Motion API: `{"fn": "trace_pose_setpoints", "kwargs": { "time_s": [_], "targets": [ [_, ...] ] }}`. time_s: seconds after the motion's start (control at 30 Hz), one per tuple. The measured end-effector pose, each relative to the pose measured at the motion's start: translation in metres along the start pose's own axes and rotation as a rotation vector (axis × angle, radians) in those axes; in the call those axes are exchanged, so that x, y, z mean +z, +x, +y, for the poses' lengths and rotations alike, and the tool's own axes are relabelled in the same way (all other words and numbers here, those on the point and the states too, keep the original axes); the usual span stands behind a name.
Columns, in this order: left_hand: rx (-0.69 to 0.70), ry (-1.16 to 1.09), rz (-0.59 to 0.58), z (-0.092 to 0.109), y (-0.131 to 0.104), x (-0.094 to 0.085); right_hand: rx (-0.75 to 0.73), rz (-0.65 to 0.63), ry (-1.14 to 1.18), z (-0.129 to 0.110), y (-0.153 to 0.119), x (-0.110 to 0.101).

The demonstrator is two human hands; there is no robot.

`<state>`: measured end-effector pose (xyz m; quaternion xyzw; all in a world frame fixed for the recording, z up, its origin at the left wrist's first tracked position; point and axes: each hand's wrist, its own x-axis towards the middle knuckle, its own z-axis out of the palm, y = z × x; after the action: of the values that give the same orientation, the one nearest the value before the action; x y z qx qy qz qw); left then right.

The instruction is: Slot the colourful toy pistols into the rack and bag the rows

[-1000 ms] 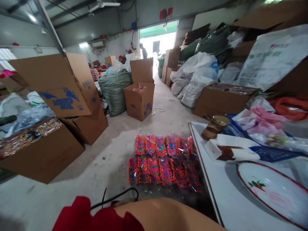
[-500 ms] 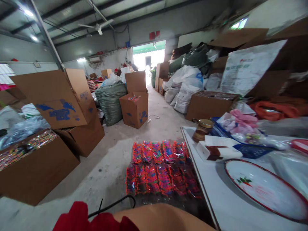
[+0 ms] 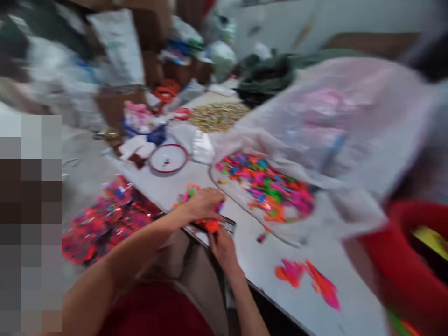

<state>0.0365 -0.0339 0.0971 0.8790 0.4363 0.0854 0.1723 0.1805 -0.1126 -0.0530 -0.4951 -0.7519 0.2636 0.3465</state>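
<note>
My left hand curls over a row of small bright plastic pieces, orange and green, at the table's near edge. Just below it, my right hand has its fingers closed at an orange piece of the same row. The pieces lie over a dark-rimmed tray, whose right end shows a grid. Motion blur and the hands themselves hide the fingertips and most of the tray. Beyond the hands, a whitish sack lies with its mouth open, many mixed-colour pieces spilling inside it.
On the white table lie loose pink-orange pieces, a red-rimmed enamel plate and a blue basket. A yellowish heap is farther back. Clear-wrapped packs are on the left, a red container on the right.
The view has swung right and down from the room's aisle to the table. Both my hands now show at the pieces; earlier only part of an arm was visible.
</note>
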Motion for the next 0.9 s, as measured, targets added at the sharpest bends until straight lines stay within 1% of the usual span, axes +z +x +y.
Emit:
{"fn": "trace_pose_setpoints", "kwargs": {
  "time_s": [0.03, 0.1, 0.13, 0.2, 0.23, 0.3, 0.33, 0.37, 0.43, 0.5, 0.53, 0.6, 0.67, 0.77, 0.83, 0.9],
  "targets": [
    [-0.018, 0.022, 0.026, -0.008, 0.004, 0.008, 0.006, -0.032, 0.037, 0.008, -0.002, -0.003],
    [0.006, 0.063, 0.056, -0.021, 0.009, 0.019, 0.034, -0.093, 0.133, 0.024, 0.002, -0.015],
    [0.014, 0.078, 0.065, -0.024, 0.009, 0.022, 0.059, -0.105, 0.162, 0.031, 0.007, -0.027],
    [0.039, 0.089, 0.059, -0.026, 0.006, 0.024, 0.113, -0.063, 0.134, 0.047, 0.025, -0.06],
    [0.047, 0.088, 0.055, -0.024, 0.004, 0.024, 0.139, -0.009, 0.067, 0.054, 0.038, -0.078],
    [0.052, 0.077, 0.055, -0.021, 0.002, 0.022, 0.172, 0.102, -0.144, 0.069, 0.075, -0.11],
    [0.05, 0.07, 0.061, -0.02, 0.001, 0.022, 0.179, 0.136, -0.24, 0.074, 0.096, -0.121],
    [0.044, 0.062, 0.071, -0.02, 0.002, 0.022, 0.179, 0.126, -0.313, 0.079, 0.119, -0.127],
    [0.037, 0.051, 0.089, -0.02, 0.003, 0.023, 0.181, 0.053, -0.44, 0.084, 0.165, -0.127],
    [0.039, 0.052, 0.102, -0.022, 0.004, 0.026, 0.188, 0.009, -0.547, 0.086, 0.202, -0.117],
    [0.042, 0.057, 0.104, -0.023, 0.004, 0.027, 0.193, 0.008, -0.595, 0.088, 0.217, -0.112],
    [0.056, 0.07, 0.102, -0.024, 0.003, 0.028, 0.182, 0.013, -0.658, 0.096, 0.238, -0.105],
    [0.062, 0.085, 0.097, -0.024, 0.002, 0.027, 0.134, -0.004, -0.674, 0.108, 0.249, -0.107],
    [0.061, 0.111, 0.079, -0.024, 0.003, 0.025, 0.073, -0.04, -0.656, 0.128, 0.254, -0.118],
    [0.067, 0.121, 0.068, -0.024, 0.004, 0.024, 0.051, -0.066, -0.658, 0.134, 0.252, -0.125],
    [0.075, 0.126, 0.062, -0.024, 0.005, 0.023, 0.016, -0.092, -0.669, 0.132, 0.248, -0.126]
  ]
}}
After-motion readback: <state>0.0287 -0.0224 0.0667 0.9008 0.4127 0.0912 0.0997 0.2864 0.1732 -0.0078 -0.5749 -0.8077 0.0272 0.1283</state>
